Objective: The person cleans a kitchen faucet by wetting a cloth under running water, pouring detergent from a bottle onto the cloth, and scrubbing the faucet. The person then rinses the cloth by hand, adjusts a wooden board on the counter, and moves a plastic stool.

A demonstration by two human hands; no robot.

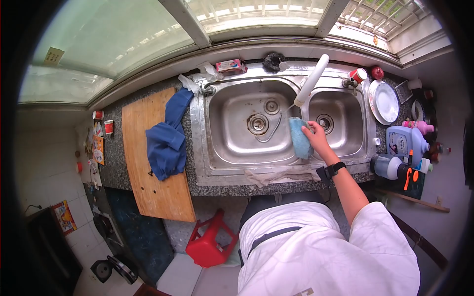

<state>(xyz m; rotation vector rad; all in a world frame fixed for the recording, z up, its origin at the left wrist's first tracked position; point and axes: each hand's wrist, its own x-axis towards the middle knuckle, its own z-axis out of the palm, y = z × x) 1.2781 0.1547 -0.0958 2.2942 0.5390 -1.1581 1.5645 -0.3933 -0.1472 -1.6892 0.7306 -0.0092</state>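
My right hand (314, 134) grips a light blue cleaning cloth (299, 139) over the divider between the two sink basins. The cloth hangs down along the right side of the large steel basin (232, 143). Just above it is the white faucet (312, 81), with what looks like a thin stream of water below its tip. To the right of my hand lies the small basin (340, 111) with its drain. A crumpled greyish rag (284, 176) rests on the sink's front edge. My left hand is out of view.
A wooden board (140, 128) with a blue garment (168, 148) lies left of the sink. White plates (384, 102), a purple detergent jug (402, 140) and orange-handled scissors (410, 175) stand on the right. A red stool (212, 241) is on the floor.
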